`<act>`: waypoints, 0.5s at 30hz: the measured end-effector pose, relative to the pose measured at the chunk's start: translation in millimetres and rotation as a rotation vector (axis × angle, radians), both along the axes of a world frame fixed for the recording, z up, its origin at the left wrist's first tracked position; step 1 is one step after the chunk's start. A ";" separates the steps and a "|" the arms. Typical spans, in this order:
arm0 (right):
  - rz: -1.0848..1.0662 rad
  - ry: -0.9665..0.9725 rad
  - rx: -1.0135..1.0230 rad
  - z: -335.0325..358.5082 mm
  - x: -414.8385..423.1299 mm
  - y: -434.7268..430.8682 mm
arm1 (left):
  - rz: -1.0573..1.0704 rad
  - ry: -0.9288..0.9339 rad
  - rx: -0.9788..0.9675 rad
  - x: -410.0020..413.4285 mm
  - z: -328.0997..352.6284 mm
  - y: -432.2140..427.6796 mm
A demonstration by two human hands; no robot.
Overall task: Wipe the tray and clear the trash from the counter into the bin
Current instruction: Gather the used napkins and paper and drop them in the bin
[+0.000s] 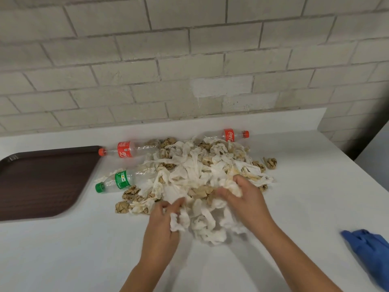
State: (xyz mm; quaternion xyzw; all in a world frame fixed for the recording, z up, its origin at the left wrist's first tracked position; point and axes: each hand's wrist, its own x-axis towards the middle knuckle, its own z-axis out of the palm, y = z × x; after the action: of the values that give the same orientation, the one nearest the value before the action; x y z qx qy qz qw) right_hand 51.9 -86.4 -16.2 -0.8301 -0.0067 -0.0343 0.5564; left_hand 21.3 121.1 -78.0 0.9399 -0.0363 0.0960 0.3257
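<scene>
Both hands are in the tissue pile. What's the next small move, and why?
Probably draw the hands together to bunch the near tissues into one handful. The left hand grips a white wad, the right hand clutches more, and loose tissues lie on the counter between them.

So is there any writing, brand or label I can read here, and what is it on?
"Coca-Cola": red label of the far right bottle.
"Coca-Cola": red label of the left bottle, script sideways, only partly legible.
Green label of the green-capped bottle: print too blurred to read.
Faint mark near the far corner of the brown tray: too small to read.
crumpled napkins: no print visible.
</scene>
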 end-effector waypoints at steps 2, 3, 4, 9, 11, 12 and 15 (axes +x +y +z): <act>-0.020 -0.005 0.066 13.1 1.5 -3.7 | -0.043 0.067 0.076 -8.9 -20.1 -2.3; -0.036 0.009 0.100 18.0 2.7 -5.7 | -0.048 0.077 0.093 -12.4 -26.5 -2.8; -0.044 0.012 0.141 22.5 2.6 -8.1 | -0.055 0.054 0.116 -15.2 -31.5 -2.8; -0.160 -0.115 0.284 42.1 -0.1 -24.4 | -0.067 -0.053 0.208 -18.5 -34.1 -5.8; -0.198 -0.126 0.204 38.7 0.1 -32.3 | -0.093 -0.059 0.225 -14.8 -39.5 -5.9; -0.215 -0.101 0.069 31.6 1.0 -36.1 | -0.107 -0.059 0.209 -12.3 -42.5 -4.8; -0.190 0.093 -0.507 -7.4 -1.2 -40.6 | -0.035 0.013 -0.011 -8.2 -32.5 -4.1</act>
State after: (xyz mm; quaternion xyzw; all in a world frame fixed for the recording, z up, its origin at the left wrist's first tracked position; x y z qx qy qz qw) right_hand 50.7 -127.1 -23.6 -0.9405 0.0885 -0.0454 0.3248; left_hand 13.1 116.9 -110.5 0.9379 -0.0503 0.0844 0.3326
